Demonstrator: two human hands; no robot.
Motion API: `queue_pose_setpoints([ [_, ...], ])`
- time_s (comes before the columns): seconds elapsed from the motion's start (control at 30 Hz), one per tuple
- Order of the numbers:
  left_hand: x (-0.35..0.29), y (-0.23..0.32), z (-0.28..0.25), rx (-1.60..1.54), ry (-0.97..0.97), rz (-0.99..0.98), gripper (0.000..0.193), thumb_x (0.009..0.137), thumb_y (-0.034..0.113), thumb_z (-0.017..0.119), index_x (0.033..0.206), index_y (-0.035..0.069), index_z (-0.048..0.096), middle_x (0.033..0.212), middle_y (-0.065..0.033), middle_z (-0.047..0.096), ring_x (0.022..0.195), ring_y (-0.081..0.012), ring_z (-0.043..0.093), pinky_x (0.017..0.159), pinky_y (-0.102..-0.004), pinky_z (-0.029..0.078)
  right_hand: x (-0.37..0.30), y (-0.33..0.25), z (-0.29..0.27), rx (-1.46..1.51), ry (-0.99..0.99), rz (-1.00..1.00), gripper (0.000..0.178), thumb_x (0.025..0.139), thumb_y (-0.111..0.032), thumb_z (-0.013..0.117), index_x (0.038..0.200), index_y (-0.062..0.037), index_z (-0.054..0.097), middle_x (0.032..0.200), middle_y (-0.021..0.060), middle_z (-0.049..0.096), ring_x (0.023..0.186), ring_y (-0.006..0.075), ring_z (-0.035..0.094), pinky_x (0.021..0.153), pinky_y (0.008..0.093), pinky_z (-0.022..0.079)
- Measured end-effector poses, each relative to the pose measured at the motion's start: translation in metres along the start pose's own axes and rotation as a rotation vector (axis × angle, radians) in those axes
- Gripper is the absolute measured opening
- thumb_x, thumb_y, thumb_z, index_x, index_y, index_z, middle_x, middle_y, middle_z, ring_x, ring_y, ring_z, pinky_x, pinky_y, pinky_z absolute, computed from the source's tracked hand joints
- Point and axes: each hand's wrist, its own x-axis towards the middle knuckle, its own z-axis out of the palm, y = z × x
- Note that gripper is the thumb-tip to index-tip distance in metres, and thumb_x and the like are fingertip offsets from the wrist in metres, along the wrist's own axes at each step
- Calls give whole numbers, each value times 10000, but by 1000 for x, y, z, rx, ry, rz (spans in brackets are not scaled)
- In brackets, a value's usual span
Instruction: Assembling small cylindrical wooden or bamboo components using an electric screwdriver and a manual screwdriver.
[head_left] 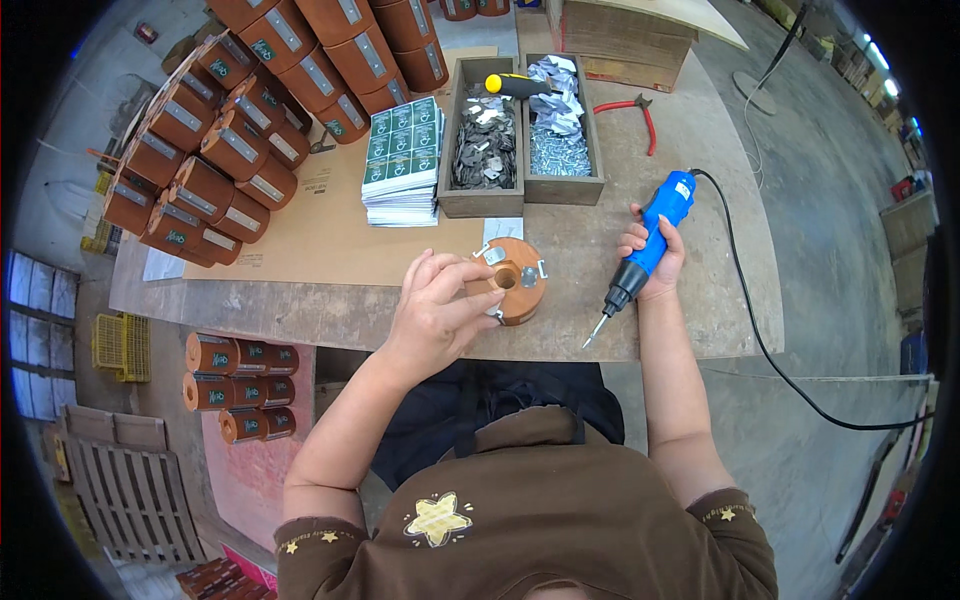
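A round brown wooden block [516, 280] with a centre hole and small metal plates on top lies near the table's front edge. My left hand [437, 305] rests against its left side, fingertips pinched on a small metal piece at its rim. My right hand [655, 262] grips a blue corded electric screwdriver [650, 240], its bit angled down-left toward the table, a short way right of the block.
Two wooden trays [520, 188] of metal plates and screws hold a yellow-handled screwdriver [515, 84]. Stacked green labels [402, 160] lie left of them, red pliers [635, 112] right. Brown cylinders [230, 140] pile on cardboard at far left; more sit on the floor [240, 385]. The cord [760, 330] trails right.
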Motion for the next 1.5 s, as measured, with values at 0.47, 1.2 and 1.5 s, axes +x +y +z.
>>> queue_pose_setpoints([
  [0.47, 0, -16, 5, -157, -44, -26, 349, 558, 78, 715, 894, 103, 626, 1111, -89, 531, 1109, -334, 420, 902, -408, 353, 1, 0, 1, -32, 17, -18, 390, 747, -257, 546, 1046, -21, 460, 659, 30, 464, 589, 150, 461, 567, 327, 433],
  [1.2, -16, 31, 47, 36, 352, -77, 292, 600, 87, 694, 876, 40, 611, 986, -65, 591, 1038, -289, 487, 885, -407, 344, -6, -3, 0, -14, 31, -46, 407, 750, -237, 549, 1062, 5, 449, 682, 26, 457, 611, 138, 456, 584, 306, 424],
  [1.5, -19, 26, 41, -85, 293, -97, 309, 585, 107, 703, 873, 48, 611, 1053, -65, 564, 1064, -283, 458, 899, -430, 306, -40, -9, 83, -32, -194, -141, 436, 781, -244, 518, 1127, -3, 408, 686, 31, 458, 618, 135, 460, 599, 308, 423],
])
